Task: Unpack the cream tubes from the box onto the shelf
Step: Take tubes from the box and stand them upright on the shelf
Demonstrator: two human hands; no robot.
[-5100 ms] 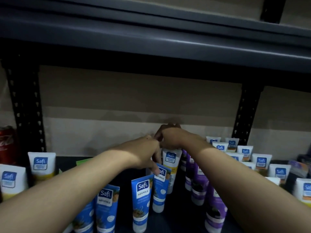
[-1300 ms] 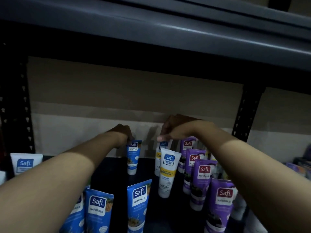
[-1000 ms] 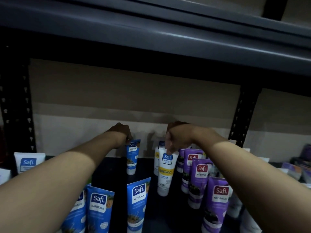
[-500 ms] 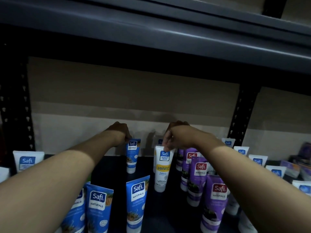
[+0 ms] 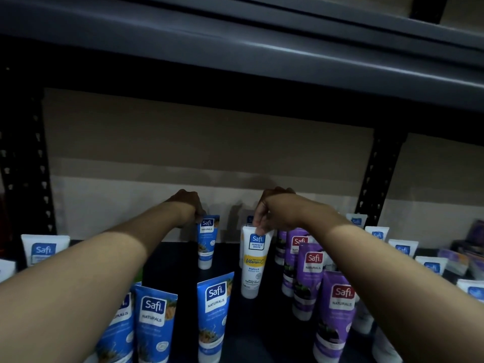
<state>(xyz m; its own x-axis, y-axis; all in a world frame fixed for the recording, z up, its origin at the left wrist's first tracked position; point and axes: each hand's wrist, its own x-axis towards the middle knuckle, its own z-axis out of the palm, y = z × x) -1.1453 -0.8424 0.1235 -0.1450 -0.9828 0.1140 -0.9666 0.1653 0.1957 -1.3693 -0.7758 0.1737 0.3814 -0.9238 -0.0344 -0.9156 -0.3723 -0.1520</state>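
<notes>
My left hand (image 5: 187, 205) grips the top of a blue tube (image 5: 207, 241) standing on the shelf (image 5: 180, 258); my right hand (image 5: 272, 212) pinches the white tube (image 5: 252, 265) top.

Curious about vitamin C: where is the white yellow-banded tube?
Head view, just right of centre: the white tube stands on the shelf, top pinched by the right hand, purple tubes right of it, a blue tube left.
</notes>
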